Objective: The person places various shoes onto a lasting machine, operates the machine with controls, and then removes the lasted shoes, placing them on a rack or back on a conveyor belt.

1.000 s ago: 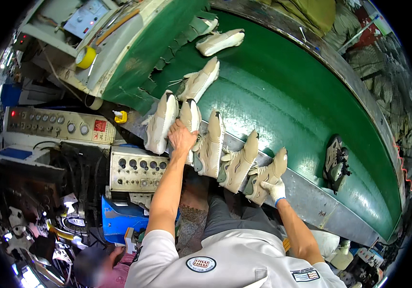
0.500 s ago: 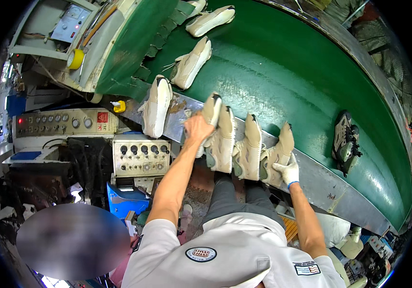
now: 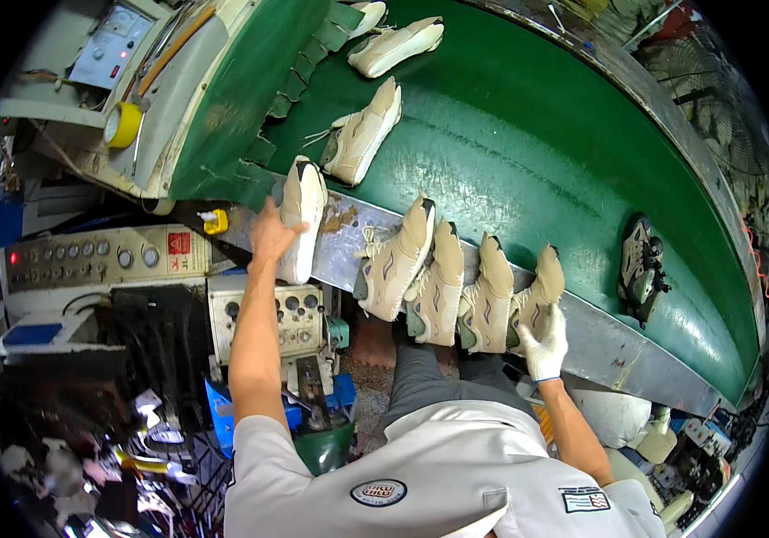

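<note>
My bare left hand (image 3: 275, 235) grips a beige sneaker (image 3: 304, 220) with a white sole at the left, thumb across its side; some fingers are hidden. To its right, several beige sneakers lean side by side over the metal edge (image 3: 375, 212), toes pointing away from me, among them a laced one (image 3: 399, 260). My right hand (image 3: 544, 348), in a white glove, rests against the heel end of the rightmost sneaker (image 3: 541, 291). Its thumb and fingers are spread apart.
The green conveyor belt (image 3: 510, 152) carries more beige sneakers (image 3: 364, 134) at the far left and a dark sneaker (image 3: 643, 269) at the right. A control box with knobs (image 3: 290, 318) stands below left. Yellow tape (image 3: 122, 125) and a small yellow bottle (image 3: 214, 221) lie nearby.
My left hand has let go of the leftmost sneaker in the leaning row and moved left to the separate one. My right hand's thumb and fingers have slid lower on the rightmost sneaker.
</note>
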Demonstrator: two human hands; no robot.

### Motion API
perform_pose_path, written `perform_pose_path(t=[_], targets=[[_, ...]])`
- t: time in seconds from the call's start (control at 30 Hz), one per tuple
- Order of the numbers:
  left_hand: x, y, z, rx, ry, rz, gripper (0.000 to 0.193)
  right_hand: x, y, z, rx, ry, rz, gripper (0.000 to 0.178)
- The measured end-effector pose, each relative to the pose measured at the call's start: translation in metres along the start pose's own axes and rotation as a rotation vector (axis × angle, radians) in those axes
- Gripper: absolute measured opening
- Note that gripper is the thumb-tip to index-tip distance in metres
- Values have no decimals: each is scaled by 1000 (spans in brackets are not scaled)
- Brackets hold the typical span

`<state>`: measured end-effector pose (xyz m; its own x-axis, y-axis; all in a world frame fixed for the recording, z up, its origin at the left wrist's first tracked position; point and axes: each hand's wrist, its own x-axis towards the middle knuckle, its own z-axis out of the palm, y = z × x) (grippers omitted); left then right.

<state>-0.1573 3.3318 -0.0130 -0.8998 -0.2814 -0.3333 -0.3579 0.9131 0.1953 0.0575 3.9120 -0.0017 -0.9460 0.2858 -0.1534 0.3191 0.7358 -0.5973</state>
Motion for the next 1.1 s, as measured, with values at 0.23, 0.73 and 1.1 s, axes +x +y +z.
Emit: perform_pose_path(t=[0.23,0.73,1.1], targets=[[-41,48,68,57,-110,200,87,7,-76,72,-206,-190,289,111],[200,211,41,76,-5,429,104,33,-81,68,-301,-254,311,103],[133,212,-105,83,-170,311,83,52,-55,40,-272,-463,161,110]])
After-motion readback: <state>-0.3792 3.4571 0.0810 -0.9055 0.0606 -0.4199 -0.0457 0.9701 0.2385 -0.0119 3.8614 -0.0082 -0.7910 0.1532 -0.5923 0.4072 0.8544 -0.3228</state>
